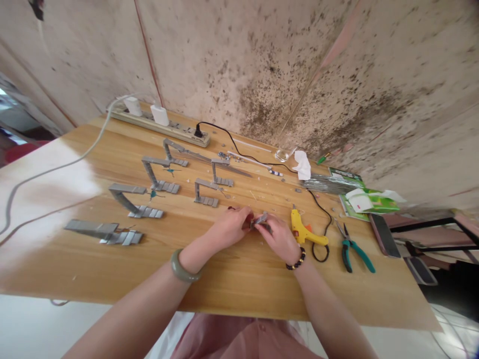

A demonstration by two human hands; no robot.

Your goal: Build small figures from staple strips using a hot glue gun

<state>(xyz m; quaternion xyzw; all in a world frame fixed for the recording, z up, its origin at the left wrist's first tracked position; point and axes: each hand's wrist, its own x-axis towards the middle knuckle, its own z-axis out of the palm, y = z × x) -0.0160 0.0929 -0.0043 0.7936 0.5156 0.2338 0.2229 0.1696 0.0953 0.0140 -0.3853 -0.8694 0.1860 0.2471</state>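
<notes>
My left hand (236,225) and my right hand (276,232) meet low over the middle of the wooden table (239,284). Between the fingertips of both sits a small grey piece (261,218); the fingers cover part of it, and its full shape is hidden. Just right of my right hand lies a yellow hot glue gun (305,230), its nozzle pointing away from me. To the left stand several grey bent-strip frames with segmented bases, the closest being a small one (206,193). Two taller frames (129,199) carry little teal pieces (152,194).
A white power strip (160,125) with plugs lies along the wall. Teal-handled pliers (354,249), a phone (384,235), a green tissue pack (374,201) and a bundle of silver strips (329,183) are at the right. The glue gun's black cord (325,212) loops beside it.
</notes>
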